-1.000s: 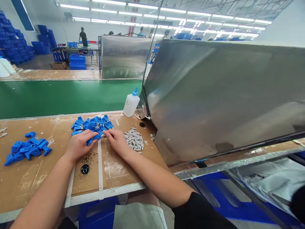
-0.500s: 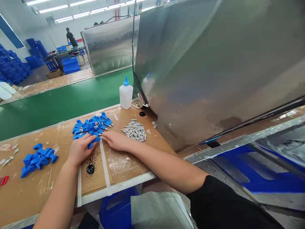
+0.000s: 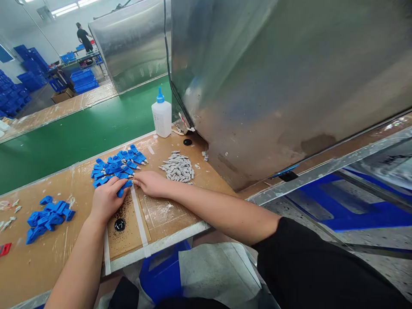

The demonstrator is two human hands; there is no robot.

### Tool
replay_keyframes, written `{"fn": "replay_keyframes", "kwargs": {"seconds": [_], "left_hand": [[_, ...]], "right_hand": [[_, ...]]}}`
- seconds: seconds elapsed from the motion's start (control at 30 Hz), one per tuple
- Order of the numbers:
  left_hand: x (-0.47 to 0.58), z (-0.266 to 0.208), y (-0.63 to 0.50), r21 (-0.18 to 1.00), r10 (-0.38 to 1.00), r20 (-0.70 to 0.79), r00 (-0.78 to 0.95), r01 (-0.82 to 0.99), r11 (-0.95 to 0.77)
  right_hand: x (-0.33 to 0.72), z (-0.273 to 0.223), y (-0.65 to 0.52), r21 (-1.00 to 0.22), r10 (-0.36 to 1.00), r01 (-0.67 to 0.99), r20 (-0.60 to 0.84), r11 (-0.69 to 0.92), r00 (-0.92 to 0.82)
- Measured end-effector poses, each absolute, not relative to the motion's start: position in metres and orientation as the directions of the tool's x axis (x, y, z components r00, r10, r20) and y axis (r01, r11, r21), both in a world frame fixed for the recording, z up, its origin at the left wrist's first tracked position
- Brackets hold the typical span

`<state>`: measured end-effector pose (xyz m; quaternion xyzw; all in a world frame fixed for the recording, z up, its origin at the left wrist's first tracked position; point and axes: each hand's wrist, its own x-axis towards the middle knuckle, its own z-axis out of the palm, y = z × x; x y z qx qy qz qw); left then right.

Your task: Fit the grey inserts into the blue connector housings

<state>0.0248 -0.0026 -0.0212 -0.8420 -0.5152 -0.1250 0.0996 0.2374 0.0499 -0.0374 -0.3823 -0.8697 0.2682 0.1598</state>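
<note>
My left hand (image 3: 107, 198) is closed on a blue plastic piece (image 3: 125, 187) just in front of a heap of blue plastic pieces (image 3: 111, 166). Facing it, my right hand (image 3: 148, 183) pinches at the end of that piece; whatever lies between its fingertips is too small to make out. Beyond my right wrist lies a pile of small grey parts (image 3: 178, 167). A dark, shiny round blob (image 3: 119, 225) sits on the speckled cardboard below my left hand. Farther left is a second heap of blue pieces (image 3: 49, 218).
A white bottle with a blue nozzle (image 3: 162, 118) stands at the bench's back edge, beside the green conveyor belt (image 3: 64, 141). A large metal panel (image 3: 273, 94) rises on the right. A red object (image 3: 5, 249) lies far left. One person (image 3: 84, 37) stands in the background.
The view has shifted, so the bench and bottle sit slightly farther left and higher. Both hands stay together at the blue piece, with the right fingertips slightly farther from it.
</note>
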Motion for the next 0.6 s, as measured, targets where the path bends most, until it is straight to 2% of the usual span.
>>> {"fn": "replay_keyframes", "kwargs": {"seconds": [0.27, 0.4, 0.5, 0.57, 0.6], "left_hand": [[0.028, -0.023, -0.002, -0.029, 0.853, 0.327, 0.407, 0.906, -0.421], [0.029, -0.023, 0.000, 0.027, 0.866, 0.322, 0.384, 0.910, -0.413], [0.030, -0.020, 0.002, 0.205, 0.884, 0.340, 0.321, 0.892, -0.403], [0.028, -0.018, 0.002, 0.422, 0.896, 0.390, 0.212, 0.824, -0.379], [0.027, -0.017, 0.001, 0.551, 0.904, 0.411, 0.122, 0.757, -0.352]], "right_hand": [[0.237, -0.038, 0.050, -0.581, 0.760, 0.595, 0.065, 0.556, -0.647], [0.237, -0.039, 0.053, -0.628, 0.764, 0.566, 0.073, 0.534, -0.641], [0.245, -0.031, 0.059, -0.689, 0.720, 0.457, 0.138, 0.563, -0.680], [0.256, -0.023, 0.066, -0.696, 0.721, 0.417, 0.211, 0.585, -0.660], [0.263, -0.019, 0.071, -0.681, 0.755, 0.448, 0.242, 0.579, -0.609]]}}
